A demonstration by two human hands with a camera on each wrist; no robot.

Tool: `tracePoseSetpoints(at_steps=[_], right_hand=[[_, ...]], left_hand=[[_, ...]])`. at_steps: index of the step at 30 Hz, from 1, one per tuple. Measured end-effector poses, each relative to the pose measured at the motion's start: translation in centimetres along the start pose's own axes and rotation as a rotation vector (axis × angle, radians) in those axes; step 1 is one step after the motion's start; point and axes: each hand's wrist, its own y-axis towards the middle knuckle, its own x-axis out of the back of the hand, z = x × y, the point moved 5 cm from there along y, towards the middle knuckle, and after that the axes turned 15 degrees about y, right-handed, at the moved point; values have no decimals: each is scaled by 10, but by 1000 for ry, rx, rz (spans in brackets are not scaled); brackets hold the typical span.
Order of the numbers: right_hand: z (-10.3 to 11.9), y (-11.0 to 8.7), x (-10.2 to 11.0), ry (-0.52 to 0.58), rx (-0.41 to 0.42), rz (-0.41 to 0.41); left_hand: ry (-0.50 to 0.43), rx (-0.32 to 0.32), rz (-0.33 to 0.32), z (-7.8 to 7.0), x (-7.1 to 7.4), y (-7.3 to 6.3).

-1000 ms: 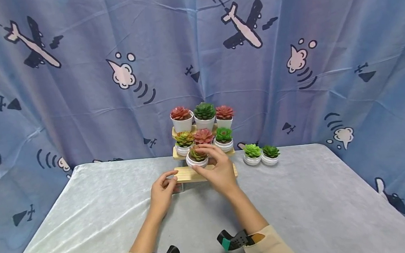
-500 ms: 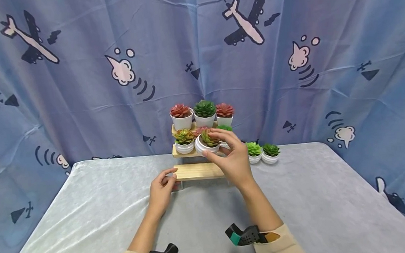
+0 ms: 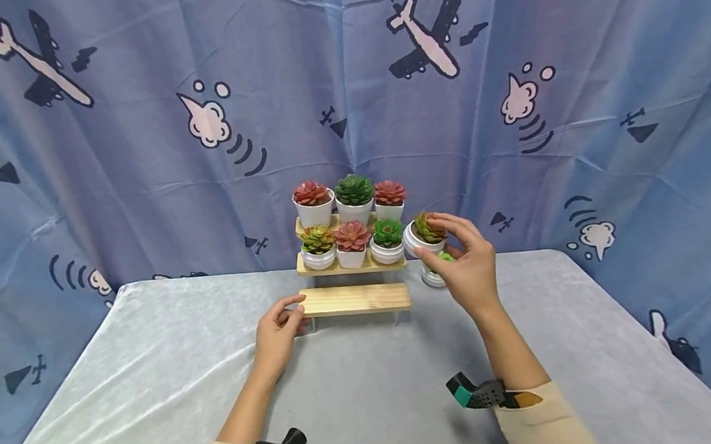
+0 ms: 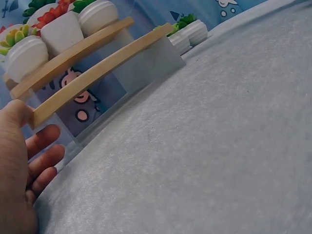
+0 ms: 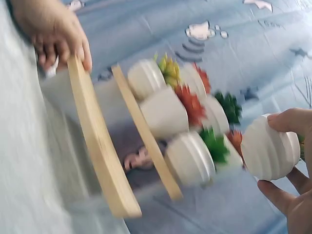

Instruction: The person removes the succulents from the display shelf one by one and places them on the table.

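Observation:
My right hand (image 3: 474,271) pinches a small potted succulent (image 3: 428,232) with brownish-green leaves in a round white ribbed pot. It hangs tilted in the air, right of the stand. In the right wrist view, thumb and fingers grip the pot (image 5: 271,148) from both sides. My left hand (image 3: 279,331) holds the left end of the bottom board (image 3: 356,299) of a three-tier wooden plant stand with clear supports. In the left wrist view, that hand (image 4: 22,161) is at the board's end (image 4: 97,73). Nothing stands on this board.
Three potted succulents fill the middle tier (image 3: 366,266), including a pink one (image 3: 352,238). Three more stand on the top tier, a dark green one (image 3: 354,192) in their middle. A light green succulent (image 3: 433,276) on the grey cloth (image 3: 358,398) is partly hidden behind my right hand.
My right hand has lifted the potted succulent off the bottom board and carried it right, past the stand's end. The left hand keeps its place at the board.

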Motion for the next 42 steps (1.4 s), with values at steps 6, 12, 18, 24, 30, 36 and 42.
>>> tracePoseSetpoints(at_steps=[6,12,18,24,30,36,42], right_hand=[[-17,3,36,-109,-28,-80],[-33,7,59,-173,-54,-130],[-51,4,71,-224,-93,-146],[-65,6,85,-251,-89,-167],[-76,9,100,-307,-78,-203],[-88,6,116,-338,-99,-264],[-103,-2,126,-349,-128,-301]], left_hand=[[-2,13,16,1,2,0],[5,12,14,2,1,1],[4,9,20,3,-1,3],[3,9,24,3,-1,2],[7,34,17,-5,2,-3],[0,20,10,1,1,0],[5,15,8,3,0,0]])
